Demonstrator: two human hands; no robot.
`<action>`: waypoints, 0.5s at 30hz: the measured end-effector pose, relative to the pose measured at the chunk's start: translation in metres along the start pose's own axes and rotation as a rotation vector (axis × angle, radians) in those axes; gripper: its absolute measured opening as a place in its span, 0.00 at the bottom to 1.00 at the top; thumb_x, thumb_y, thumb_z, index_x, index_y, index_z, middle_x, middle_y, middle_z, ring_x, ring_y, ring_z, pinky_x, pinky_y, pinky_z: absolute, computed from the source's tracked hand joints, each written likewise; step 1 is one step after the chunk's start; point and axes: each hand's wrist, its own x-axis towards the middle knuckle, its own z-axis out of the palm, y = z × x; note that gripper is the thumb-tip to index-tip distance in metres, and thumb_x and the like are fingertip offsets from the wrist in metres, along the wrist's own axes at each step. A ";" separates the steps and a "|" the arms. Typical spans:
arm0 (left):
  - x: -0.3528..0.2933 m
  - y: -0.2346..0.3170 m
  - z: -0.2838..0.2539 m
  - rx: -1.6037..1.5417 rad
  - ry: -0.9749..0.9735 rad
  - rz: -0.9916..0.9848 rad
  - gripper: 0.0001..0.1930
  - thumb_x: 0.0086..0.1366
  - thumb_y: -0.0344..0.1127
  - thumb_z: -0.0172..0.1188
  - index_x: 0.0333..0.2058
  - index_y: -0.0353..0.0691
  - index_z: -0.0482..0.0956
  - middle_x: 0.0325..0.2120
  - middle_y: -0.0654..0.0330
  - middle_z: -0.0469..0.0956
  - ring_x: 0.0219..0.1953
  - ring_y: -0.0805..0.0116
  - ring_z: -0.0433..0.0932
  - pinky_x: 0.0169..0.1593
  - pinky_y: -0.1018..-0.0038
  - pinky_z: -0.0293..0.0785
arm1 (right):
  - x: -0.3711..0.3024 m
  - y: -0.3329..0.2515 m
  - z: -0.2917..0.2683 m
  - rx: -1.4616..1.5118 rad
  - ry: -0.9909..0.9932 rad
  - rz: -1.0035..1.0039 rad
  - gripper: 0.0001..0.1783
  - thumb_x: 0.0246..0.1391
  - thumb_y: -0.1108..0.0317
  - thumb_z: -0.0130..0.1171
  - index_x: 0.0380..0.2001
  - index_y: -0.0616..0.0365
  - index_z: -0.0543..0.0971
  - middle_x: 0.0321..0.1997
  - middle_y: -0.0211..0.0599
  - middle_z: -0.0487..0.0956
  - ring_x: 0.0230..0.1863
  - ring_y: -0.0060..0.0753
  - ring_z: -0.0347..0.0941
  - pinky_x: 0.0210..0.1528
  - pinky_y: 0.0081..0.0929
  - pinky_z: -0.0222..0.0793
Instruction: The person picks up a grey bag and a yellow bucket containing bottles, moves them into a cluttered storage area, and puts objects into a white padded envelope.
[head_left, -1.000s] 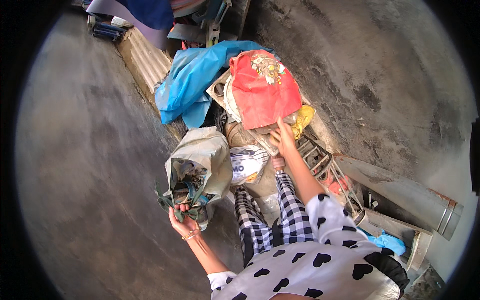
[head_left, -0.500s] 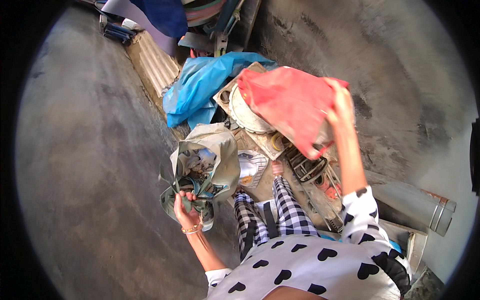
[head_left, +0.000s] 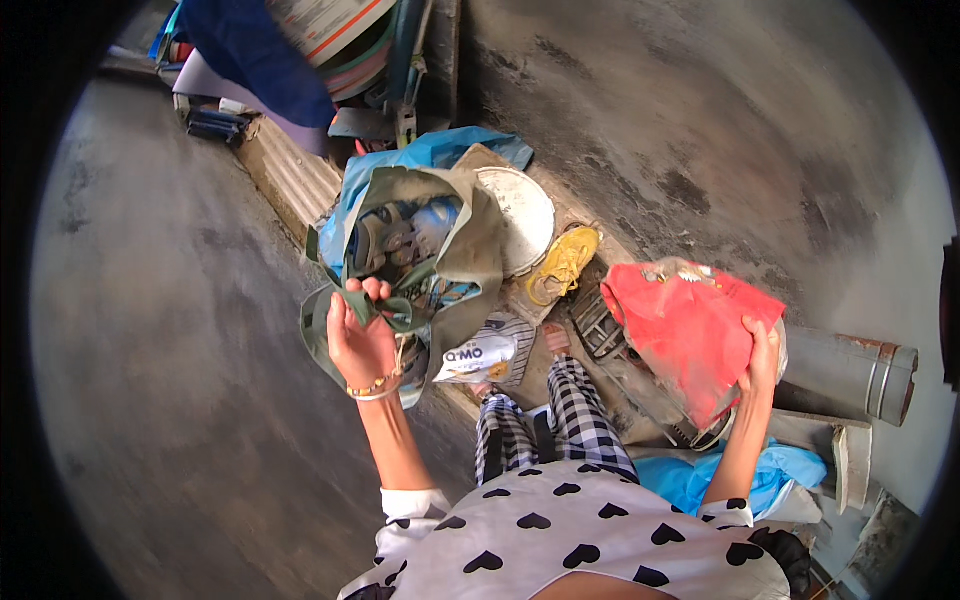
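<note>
A greyish-green tote bag hangs from my left hand, whose fingers are closed round its strap. The bag's mouth gapes toward me, showing several shoes inside, some grey and some blue. Out to the right, my right hand grips the edge of a dusty red bag. What the red bag holds, if anything, is hidden. Between the two bags, a yellow lace-up shoe rests beside a round white lid smeared with dirt.
Blue plastic sheeting lies behind the tote, and more blue plastic is at my right. A white printed packet sits by my feet. A dark metal rack and a grey pipe lie to the right. Corrugated sheet leans far left.
My right hand has brought the red bag down and to the right, uncovering the lid and the yellow shoe. My left hand has raised the tote away from me.
</note>
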 end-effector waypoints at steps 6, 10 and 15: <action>0.061 -0.043 0.029 -0.049 0.047 -0.027 0.18 0.61 0.43 0.46 0.39 0.32 0.71 0.32 0.52 0.75 0.37 0.58 0.72 0.44 0.68 0.67 | -0.012 0.016 -0.038 0.011 0.182 0.027 0.14 0.42 0.75 0.51 0.37 0.62 0.72 0.36 0.34 0.75 0.37 0.27 0.71 0.40 0.22 0.67; 0.109 -0.071 0.045 -0.027 -0.013 -0.121 0.18 0.61 0.45 0.48 0.37 0.33 0.72 0.33 0.52 0.75 0.38 0.59 0.74 0.42 0.68 0.68 | -0.013 0.033 -0.056 0.105 0.182 0.086 0.18 0.42 0.76 0.50 0.41 0.61 0.69 0.37 0.34 0.73 0.37 0.28 0.70 0.41 0.24 0.67; 0.152 -0.111 0.071 0.056 -0.086 -0.178 0.14 0.60 0.45 0.49 0.31 0.39 0.73 0.30 0.53 0.77 0.37 0.60 0.75 0.40 0.69 0.69 | -0.006 0.038 -0.048 0.058 0.220 0.111 0.18 0.42 0.75 0.50 0.41 0.60 0.69 0.37 0.32 0.73 0.37 0.27 0.70 0.42 0.24 0.66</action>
